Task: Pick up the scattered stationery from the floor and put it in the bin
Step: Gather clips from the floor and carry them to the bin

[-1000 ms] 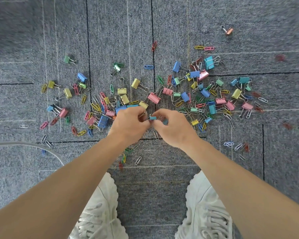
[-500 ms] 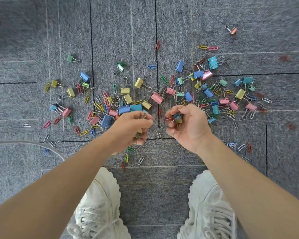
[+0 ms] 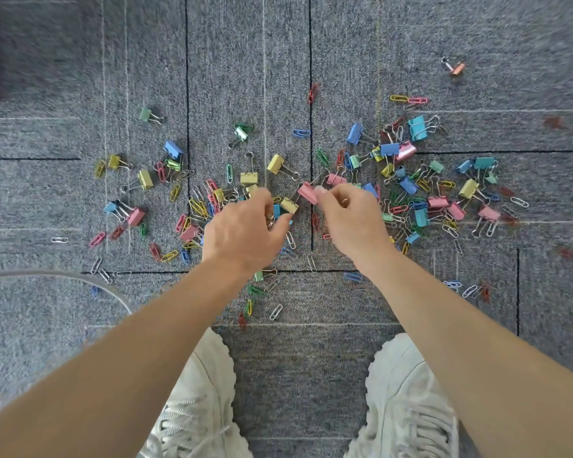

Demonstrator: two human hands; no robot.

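Several coloured binder clips and paper clips [image 3: 420,193] lie scattered across the grey carpet [image 3: 311,44]. My left hand [image 3: 245,229] is down over the middle of the pile with its fingers curled round gathered clips. Wire loops show under its fingers, and a yellow binder clip [image 3: 289,205] lies at its fingertips. My right hand [image 3: 351,219] is just to the right of it and pinches a pink binder clip [image 3: 306,192] between thumb and forefinger. More metal shows inside its curled fingers. No bin is in view.
My two white shoes [image 3: 199,408] [image 3: 407,401] stand on the carpet below the pile. A pale curved line [image 3: 80,276], a rim or a cable, crosses the left side. A lone copper binder clip [image 3: 457,68] lies far back on the right.
Both hands lifted off the pile holding clips, then moved forward onto it again. My right hand has taken hold of the pink binder clip.
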